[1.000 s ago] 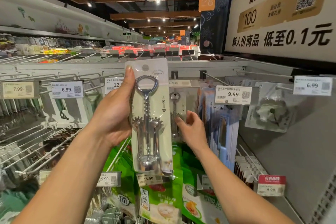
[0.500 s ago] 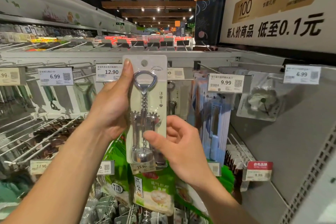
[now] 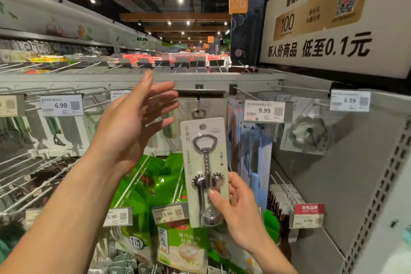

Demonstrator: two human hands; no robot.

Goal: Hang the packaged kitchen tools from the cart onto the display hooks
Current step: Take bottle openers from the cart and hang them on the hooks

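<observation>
A packaged corkscrew (image 3: 204,162), a metal winged opener on a pale card with a round hang hole at the top, stands upright in front of the hook rack. My right hand (image 3: 238,209) pinches its lower part between thumb and fingers. My left hand (image 3: 133,127) hovers to the left of the package, palm up and fingers spread, touching nothing. Behind the card, an identical corkscrew pack (image 3: 196,109) hangs on a display hook (image 3: 199,95) under the shelf rail.
Price tags (image 3: 264,111) front the hooks. Blue packaged knives (image 3: 253,147) hang to the right, a flower-shaped tool pack (image 3: 308,133) further right. Bare wire hooks (image 3: 29,176) jut out at the left. Green food bags (image 3: 164,184) hang below.
My left hand has let go of the corkscrew package and opened. My right hand has taken the package by its lower part and moved it right and lower.
</observation>
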